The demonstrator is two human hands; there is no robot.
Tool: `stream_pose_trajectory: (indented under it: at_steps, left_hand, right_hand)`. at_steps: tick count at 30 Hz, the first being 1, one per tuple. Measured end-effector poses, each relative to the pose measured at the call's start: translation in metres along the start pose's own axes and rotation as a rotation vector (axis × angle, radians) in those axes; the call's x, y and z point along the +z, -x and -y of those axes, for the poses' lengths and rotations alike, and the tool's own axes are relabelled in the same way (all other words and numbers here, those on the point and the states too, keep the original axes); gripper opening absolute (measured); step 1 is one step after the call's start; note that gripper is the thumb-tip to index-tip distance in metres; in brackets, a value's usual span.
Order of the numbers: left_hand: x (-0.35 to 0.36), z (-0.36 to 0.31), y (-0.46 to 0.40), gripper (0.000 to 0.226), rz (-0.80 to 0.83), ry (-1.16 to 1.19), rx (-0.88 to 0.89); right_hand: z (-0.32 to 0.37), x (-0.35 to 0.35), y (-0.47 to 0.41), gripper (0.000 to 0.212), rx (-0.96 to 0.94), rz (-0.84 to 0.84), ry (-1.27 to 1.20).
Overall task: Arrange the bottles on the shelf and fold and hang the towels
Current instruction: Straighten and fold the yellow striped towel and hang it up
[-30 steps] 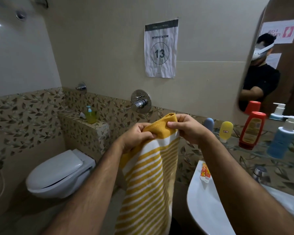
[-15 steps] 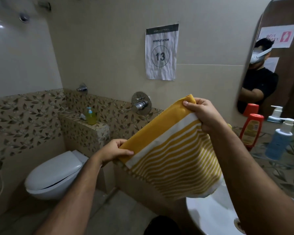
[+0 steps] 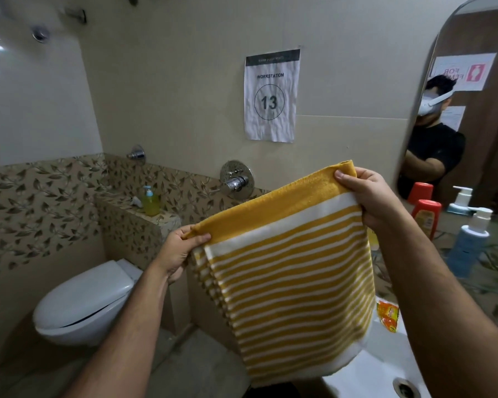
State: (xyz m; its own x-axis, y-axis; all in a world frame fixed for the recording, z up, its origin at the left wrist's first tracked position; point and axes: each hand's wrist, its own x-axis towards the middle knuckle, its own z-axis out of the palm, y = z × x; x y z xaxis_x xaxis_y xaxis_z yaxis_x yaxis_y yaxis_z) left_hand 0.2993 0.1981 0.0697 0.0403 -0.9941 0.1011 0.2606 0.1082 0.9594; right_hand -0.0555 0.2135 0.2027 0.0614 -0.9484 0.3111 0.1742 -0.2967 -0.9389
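Holding the yellow terry towel with white stripes [image 3: 285, 271] by its upper edge, the left hand [image 3: 181, 251] pinches the lower corner and the right hand [image 3: 371, 196] pinches the higher corner, so the towel hangs tilted in the air above the white ceramic sink [image 3: 365, 374]. If one pinch loosens, I think the folded layers can slide apart, or the bottom can touch the wet basin. I count one towel and two hands. On the shelf beside the mirror I count one red plastic bottle [image 3: 424, 216] and one blue pump bottle [image 3: 469, 242].
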Motion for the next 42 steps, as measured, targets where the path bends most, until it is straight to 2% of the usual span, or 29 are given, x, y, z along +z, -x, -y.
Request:
stream_pose_trajectory:
  at_steps: [5, 8, 11, 13, 17, 21, 25, 28, 31, 33, 36, 39, 42]
  left_hand:
    - [0.013, -0.013, -0.003, 0.041, -0.148, 0.075, 0.047]
    - [0.024, -0.022, -0.005, 0.036, -0.219, 0.044, 0.030]
    - [0.041, -0.027, -0.012, 0.022, -0.360, -0.100, 0.095]
    - [0.057, -0.029, -0.016, 0.022, -0.427, -0.186, 0.132]
    - [0.072, -0.038, -0.023, 0.022, -0.500, -0.315, 0.145]
    - [0.056, -0.049, -0.029, 0.020, -0.545, -0.275, 0.099]
    - [0.075, -0.041, -0.028, 0.020, -0.476, -0.200, 0.075]
    - [0.088, -0.034, -0.029, 0.018, -0.423, -0.195, 0.064]
    - [0.072, -0.043, -0.029, 0.033, -0.367, -0.265, 0.039]
    - [0.048, -0.053, -0.026, 0.030, -0.284, -0.337, 0.018]
    - [0.014, -0.067, -0.017, 0.014, -0.128, -0.402, 0.042]
    - [-0.001, -0.074, -0.008, 0.018, 0.007, -0.464, 0.096]
    - [-0.003, -0.074, -0.003, 0.018, 0.120, -0.410, 0.090]
  right_hand:
    - [-0.010, -0.005, -0.002, 0.008, -0.017, -0.104, 0.129]
    - [-0.018, -0.006, -0.007, 0.013, -0.074, -0.224, 0.365]
    - [-0.028, 0.004, -0.016, 0.019, -0.171, -0.378, 0.654]
    - [-0.033, 0.017, -0.019, 0.021, -0.206, -0.438, 0.810]
    - [-0.037, 0.031, -0.021, 0.019, -0.239, -0.466, 0.910]
    - [-0.034, 0.020, -0.024, 0.017, -0.235, -0.526, 0.888]
    - [-0.039, 0.035, -0.029, 0.016, -0.200, -0.408, 0.778]
    - [-0.045, 0.048, -0.032, 0.022, -0.183, -0.355, 0.709]
    - [-0.046, 0.033, -0.035, 0.014, -0.124, -0.297, 0.614]
    - [-0.043, 0.013, -0.034, 0.014, -0.061, -0.172, 0.480]
    - [-0.032, -0.016, -0.024, 0.011, 0.032, 0.092, 0.123]
    - [-0.022, -0.029, -0.014, 0.012, 0.062, 0.318, -0.051]
    - [-0.019, -0.027, -0.007, 0.013, 0.084, 0.448, -0.200]
